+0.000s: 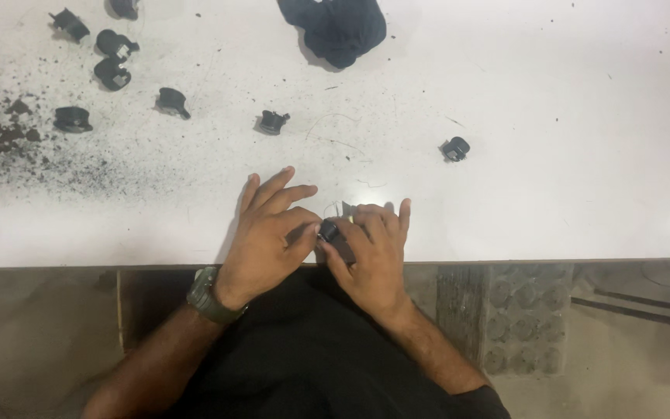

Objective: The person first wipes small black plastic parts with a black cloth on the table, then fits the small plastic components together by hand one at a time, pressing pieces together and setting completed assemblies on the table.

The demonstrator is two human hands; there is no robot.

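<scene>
The head view looks straight down on a white worktop [552, 116]. Both hands meet at its near edge, just in front of the person's body. The left hand [269, 233] has its fingers spread and lying flat, while its thumb presses against a small black plastic part [333, 237]. The right hand [374, 248] is curled around the same part from the other side, so the part is pinched between the two hands, just above the worktop edge. Most of the part is hidden by the fingers, so I cannot tell its full shape. A dark green wristwatch [209, 296] sits on the left wrist.

Farther away, several similar small black plastic pieces [110, 70] lie scattered in the upper left area, and one more black piece [455, 147] lies alone to the right, well apart from the hands. A crumpled dark cloth [339, 27] lies at the far edge. Black dust [9, 140] covers the left part of the worktop.
</scene>
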